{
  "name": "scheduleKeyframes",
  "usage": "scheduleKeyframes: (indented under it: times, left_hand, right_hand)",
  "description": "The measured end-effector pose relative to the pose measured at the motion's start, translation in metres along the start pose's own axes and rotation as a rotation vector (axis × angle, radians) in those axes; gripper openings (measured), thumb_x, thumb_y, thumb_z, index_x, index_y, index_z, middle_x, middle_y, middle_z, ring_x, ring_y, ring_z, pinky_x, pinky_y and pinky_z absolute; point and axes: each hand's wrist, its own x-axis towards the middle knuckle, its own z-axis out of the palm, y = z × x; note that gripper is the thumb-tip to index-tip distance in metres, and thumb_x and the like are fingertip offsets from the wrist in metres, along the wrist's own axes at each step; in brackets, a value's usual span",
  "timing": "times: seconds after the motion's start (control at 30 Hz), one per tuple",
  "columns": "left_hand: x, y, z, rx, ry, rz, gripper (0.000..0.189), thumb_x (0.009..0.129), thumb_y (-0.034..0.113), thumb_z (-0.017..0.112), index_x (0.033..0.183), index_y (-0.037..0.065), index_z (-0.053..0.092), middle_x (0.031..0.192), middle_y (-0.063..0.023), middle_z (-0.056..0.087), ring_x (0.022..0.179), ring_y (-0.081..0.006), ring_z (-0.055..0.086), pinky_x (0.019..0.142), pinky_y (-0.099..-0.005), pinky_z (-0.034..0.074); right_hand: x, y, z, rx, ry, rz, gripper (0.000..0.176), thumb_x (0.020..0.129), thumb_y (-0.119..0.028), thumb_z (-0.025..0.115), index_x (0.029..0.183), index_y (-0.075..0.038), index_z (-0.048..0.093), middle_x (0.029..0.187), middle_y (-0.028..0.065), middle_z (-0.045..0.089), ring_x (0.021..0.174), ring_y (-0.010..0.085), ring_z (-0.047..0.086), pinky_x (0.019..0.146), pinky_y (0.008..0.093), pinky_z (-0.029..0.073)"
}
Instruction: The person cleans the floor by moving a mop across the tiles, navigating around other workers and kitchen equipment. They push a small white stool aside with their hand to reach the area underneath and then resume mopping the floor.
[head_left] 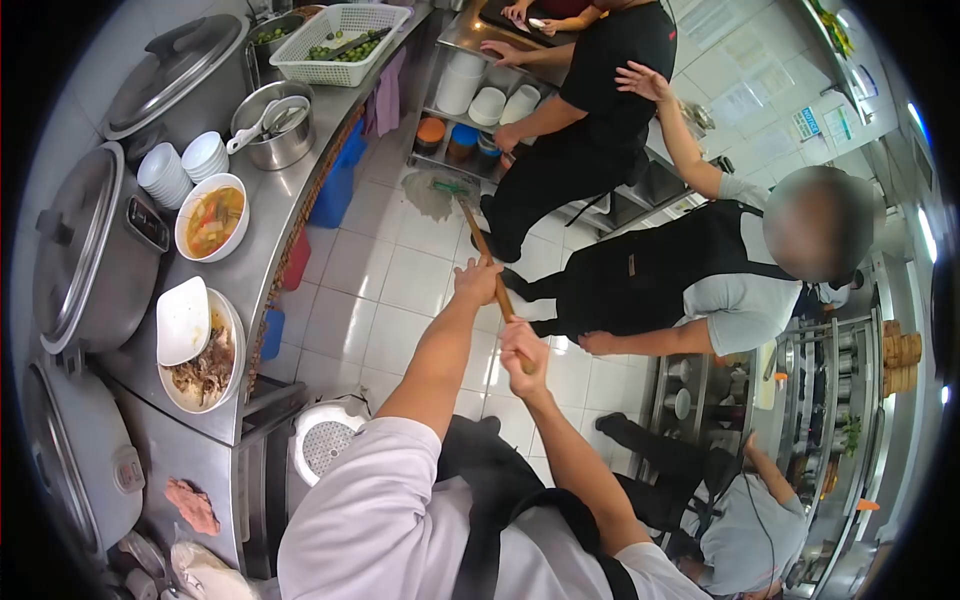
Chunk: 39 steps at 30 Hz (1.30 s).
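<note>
A mop [485, 240] with a wooden handle slants away from me across the tiled floor. Its grey strings and green clamp lie on the tiles by the foot of a steel shelf. My right hand [523, 357] is closed round the top end of the handle. Farther down the same handle, my left hand [478, 282] is closed on it, its fingers partly hidden by the wood. Close to the mop head are the dark trouser leg and shoe of a co-worker.
On the left runs a steel counter [275, 225] with a soup bowl [211, 218], a bowl of meat scraps [230, 355], a pot [273, 125] and large lidded cookers. A white perforated stool [325, 440] stands below. Co-workers in black aprons [640, 270] stand on the right, near steel shelves.
</note>
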Motion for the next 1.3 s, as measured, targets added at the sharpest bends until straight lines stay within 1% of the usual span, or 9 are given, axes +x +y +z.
scheduleKeyframes:
  times: [0.3,0.37,0.5,0.6,0.7,0.8,0.93,1.1,1.3]
  left_hand:
    - [-0.057,-0.023,0.04,-0.329,0.127,0.451,0.036,0.07,0.016,0.083,0.099,0.017,0.061,0.135,-0.0059,0.057,0.138,-0.0302,0.044,0.106,-0.0583,0.039]
    - [-0.078,0.004,0.058,-0.438,0.398,0.657,0.033,0.066,0.019,0.084,0.088,0.015,0.061,0.099,-0.0046,0.061,0.114,-0.0335,0.057,0.093,-0.0489,0.044]
    - [-0.146,0.074,0.09,-0.595,0.565,0.708,0.028,0.072,0.022,0.081,0.073,0.011,0.055,0.076,-0.0068,0.054,0.081,-0.0319,0.056,0.072,-0.0446,0.044]
    - [-0.194,0.106,0.1,-0.687,0.432,0.74,0.038,0.078,0.03,0.081,0.062,0.012,0.052,0.061,-0.0061,0.055,0.062,-0.0314,0.059,0.06,-0.044,0.044]
    - [-0.228,0.116,0.078,-0.541,-0.069,0.676,0.036,0.071,0.039,0.082,0.062,0.011,0.06,0.066,-0.0117,0.065,0.072,-0.0375,0.066,0.065,-0.0493,0.05]
    - [-0.24,0.121,0.054,-0.445,-0.278,0.617,0.034,0.068,0.041,0.082,0.065,0.01,0.067,0.069,-0.0157,0.068,0.079,-0.0396,0.068,0.072,-0.0506,0.053]
    - [-0.241,0.117,0.043,-0.493,-0.176,0.562,0.033,0.069,0.04,0.08,0.062,0.012,0.065,0.068,-0.0153,0.067,0.074,-0.0409,0.066,0.069,-0.0517,0.052]
    - [-0.247,0.096,0.028,-0.566,0.021,0.445,0.032,0.069,0.037,0.083,0.067,0.011,0.065,0.068,-0.0122,0.067,0.074,-0.0376,0.067,0.068,-0.0468,0.052]
    - [-0.278,0.115,0.06,-0.686,0.146,0.474,0.03,0.07,0.031,0.084,0.08,0.009,0.066,0.079,-0.0115,0.069,0.081,-0.0358,0.068,0.073,-0.0447,0.053]
  right_hand:
    - [-0.033,-0.096,-0.026,0.095,-0.1,0.121,0.024,0.071,-0.013,0.064,0.062,-0.004,0.044,0.065,0.0062,0.045,0.064,0.0228,0.048,0.093,0.0476,0.045]
    - [-0.043,-0.144,-0.063,0.108,-0.039,0.186,0.028,0.075,-0.018,0.063,0.061,-0.002,0.046,0.064,0.0061,0.047,0.061,0.0221,0.046,0.086,0.0493,0.045]
    - [-0.04,-0.241,-0.127,0.254,-0.039,0.269,0.032,0.068,-0.025,0.067,0.05,-0.007,0.046,0.049,0.0043,0.047,0.05,0.0226,0.045,0.072,0.0427,0.037]
    - [-0.05,-0.28,-0.163,0.369,-0.052,0.231,0.044,0.075,-0.03,0.069,0.046,-0.008,0.044,0.045,0.0044,0.045,0.042,0.0238,0.045,0.061,0.0441,0.037]
    - [-0.053,-0.308,-0.174,0.445,0.036,0.207,0.058,0.088,-0.042,0.069,0.045,-0.011,0.045,0.042,0.0011,0.046,0.036,0.0204,0.046,0.049,0.0364,0.041]
    - [-0.027,-0.308,-0.172,0.506,-0.029,0.121,0.06,0.093,-0.043,0.067,0.044,-0.017,0.046,0.043,-0.0042,0.048,0.034,0.0118,0.048,0.042,0.0254,0.039]
    - [0.019,-0.295,-0.175,0.507,-0.093,0.021,0.059,0.095,-0.043,0.067,0.05,-0.011,0.047,0.044,-0.0008,0.048,0.037,0.0171,0.051,0.044,0.0293,0.043]
    - [0.081,-0.283,-0.153,0.591,-0.554,-0.115,0.056,0.099,-0.038,0.063,0.049,-0.014,0.05,0.046,-0.0024,0.052,0.039,0.0134,0.054,0.05,0.0288,0.044]
    - [0.017,-0.313,-0.164,0.607,-0.468,-0.022,0.048,0.091,-0.027,0.063,0.052,-0.005,0.046,0.049,0.0073,0.049,0.04,0.0238,0.047,0.05,0.0359,0.042]
